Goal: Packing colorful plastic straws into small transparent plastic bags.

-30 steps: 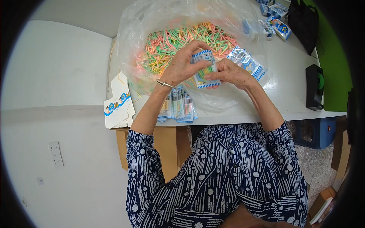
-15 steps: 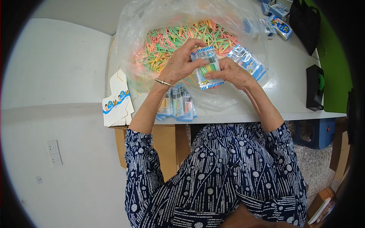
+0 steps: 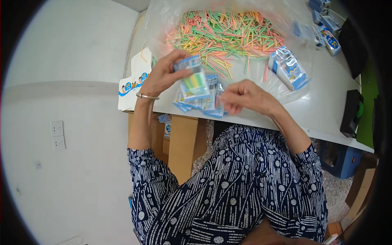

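Blue-and-white sachet (image 3: 195,87) of green and yellow sticks (image 3: 195,81), pinched in the left hand (image 3: 164,74) above other sachets (image 3: 210,102) on the white table (image 3: 324,96), right hand (image 3: 251,98) nearby, fingers curled, any hold unclear, loose pastel sticks (image 3: 230,34) beyond.

1. I see the left hand (image 3: 165,75) gripping a clear packet (image 3: 194,85) with blue-striped ends, green and yellow sticks inside.
2. Right hand (image 3: 251,98): apart from that packet, fingers curled; I can't make out whether it is fully closed.
3. Below the packet I have a pile of similar packets (image 3: 211,105) near the white table's (image 3: 296,118) near edge.
4. Farther off, loose pastel sticks (image 3: 232,36) fill an open clear plastic bag (image 3: 294,16).
5. On my right, a larger blue-and-white packet (image 3: 290,68); far right, small boxes (image 3: 330,41).
6. Left: a white printed card (image 3: 139,67).
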`<action>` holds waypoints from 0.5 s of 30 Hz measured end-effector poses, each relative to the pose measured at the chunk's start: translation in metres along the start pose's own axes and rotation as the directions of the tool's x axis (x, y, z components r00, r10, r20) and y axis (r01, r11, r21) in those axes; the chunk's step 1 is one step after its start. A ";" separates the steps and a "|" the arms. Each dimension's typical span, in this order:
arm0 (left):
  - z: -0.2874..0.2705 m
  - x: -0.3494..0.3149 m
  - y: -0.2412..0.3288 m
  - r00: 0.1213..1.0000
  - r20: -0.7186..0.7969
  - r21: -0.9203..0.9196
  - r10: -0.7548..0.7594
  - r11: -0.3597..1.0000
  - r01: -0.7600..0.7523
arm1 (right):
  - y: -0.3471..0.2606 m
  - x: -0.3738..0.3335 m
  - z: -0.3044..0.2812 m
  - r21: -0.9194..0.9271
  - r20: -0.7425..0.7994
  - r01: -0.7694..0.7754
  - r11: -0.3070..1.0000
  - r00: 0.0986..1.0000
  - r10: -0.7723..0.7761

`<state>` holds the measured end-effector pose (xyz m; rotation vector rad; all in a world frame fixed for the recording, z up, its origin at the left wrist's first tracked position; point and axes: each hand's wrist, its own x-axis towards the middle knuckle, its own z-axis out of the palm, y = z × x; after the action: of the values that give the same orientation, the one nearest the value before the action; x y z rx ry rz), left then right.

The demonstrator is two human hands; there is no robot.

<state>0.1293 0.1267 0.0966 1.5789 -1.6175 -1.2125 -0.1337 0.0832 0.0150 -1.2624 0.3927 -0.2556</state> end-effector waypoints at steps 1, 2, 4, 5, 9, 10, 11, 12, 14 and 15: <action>-0.001 -0.009 -0.009 1.000 -0.008 0.001 -0.002 1.000 0.002 | 0.008 -0.003 0.002 -0.049 0.042 -0.059 0.997 0.997 0.061; -0.001 -0.017 -0.019 0.999 -0.013 -0.014 -0.032 0.999 0.032 | 0.011 -0.006 0.006 -0.099 0.077 -0.117 0.988 0.989 0.125; 0.002 -0.029 -0.037 0.997 -0.026 -0.036 -0.071 0.997 0.070 | 0.011 -0.010 0.019 -0.173 0.046 -0.137 0.975 0.988 0.147; 0.004 -0.031 -0.045 0.992 -0.078 0.091 -0.098 0.990 0.105 | 0.013 -0.010 0.021 -0.306 -0.010 -0.102 0.947 0.995 0.104; 0.018 -0.045 -0.075 0.957 -0.287 0.376 0.040 0.924 0.074 | 0.016 -0.009 0.025 -0.696 -0.191 0.047 0.717 0.950 -0.248; 0.022 -0.048 -0.079 0.920 -0.386 0.409 0.069 0.907 0.103 | 0.019 -0.007 0.025 -0.696 -0.197 0.039 0.717 0.950 -0.243; 0.024 -0.052 -0.082 0.922 -0.382 0.405 0.067 0.909 0.101 | 0.021 -0.004 0.025 -0.687 -0.239 -0.025 0.726 0.952 -0.194; 0.026 -0.057 -0.082 0.885 -0.464 0.372 -0.039 0.898 0.234 | 0.022 -0.001 0.027 -0.677 -0.276 -0.085 0.731 0.950 -0.145; 0.029 -0.060 -0.090 0.829 -0.540 0.325 -0.146 0.873 0.365 | 0.023 0.003 0.031 -0.649 -0.297 -0.071 0.757 0.940 -0.166; 0.033 -0.061 -0.093 0.837 -0.514 0.312 -0.189 0.867 0.388 | 0.022 0.004 0.034 -0.622 -0.315 -0.049 0.782 0.930 -0.191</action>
<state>0.1511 0.2028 0.0123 2.2490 -1.3825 -0.5557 -0.1157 0.1180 0.0015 -1.8986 0.7958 -0.4537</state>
